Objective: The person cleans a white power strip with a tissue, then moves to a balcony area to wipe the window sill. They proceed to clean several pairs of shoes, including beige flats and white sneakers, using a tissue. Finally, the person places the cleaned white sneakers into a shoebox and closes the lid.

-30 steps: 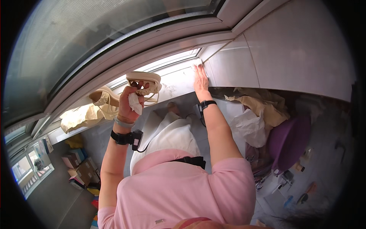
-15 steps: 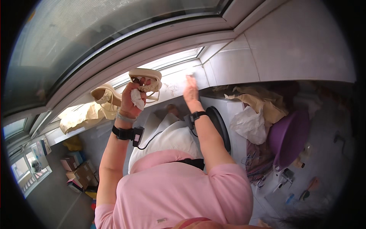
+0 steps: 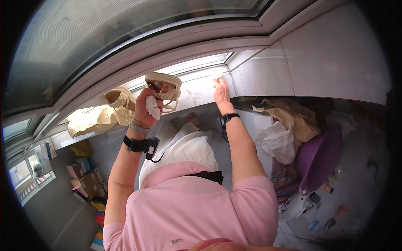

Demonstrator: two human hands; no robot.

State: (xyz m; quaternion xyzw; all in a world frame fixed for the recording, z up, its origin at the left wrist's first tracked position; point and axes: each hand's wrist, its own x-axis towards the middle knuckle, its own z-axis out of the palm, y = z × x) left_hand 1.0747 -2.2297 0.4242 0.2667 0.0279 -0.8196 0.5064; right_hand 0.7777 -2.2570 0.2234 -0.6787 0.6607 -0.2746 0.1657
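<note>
My left hand [image 3: 147, 102] is raised at the window sill [image 3: 197, 97], its fingers closed round a beige lace-up shoe [image 3: 169, 90] with hanging laces. A crumpled white tissue [image 3: 153, 107] is pinched in the same hand, against the palm. Beside it on the sill, to the left, stands the matching beige shoe [image 3: 121, 99]. Crumpled cream paper [image 3: 93, 122] lies left of that shoe. Over the sill's right end, near the corner, my right hand [image 3: 221, 90] has its fingers drawn together on a small white scrap like tissue, hard to separate from the bright sill.
The window frame [image 3: 167, 52] runs above the sill, and a tiled wall [image 3: 331, 54] closes it on the right. Crumpled brown paper [image 3: 303, 117], a white bag [image 3: 277, 140] and a purple basin [image 3: 320, 159] are at right. Cardboard boxes [image 3: 90, 186] are stacked at lower left.
My right hand has shifted slightly right along the sill, nearer the corner. The left hand keeps its hold on the shoe and tissue. The whole view has turned a little.
</note>
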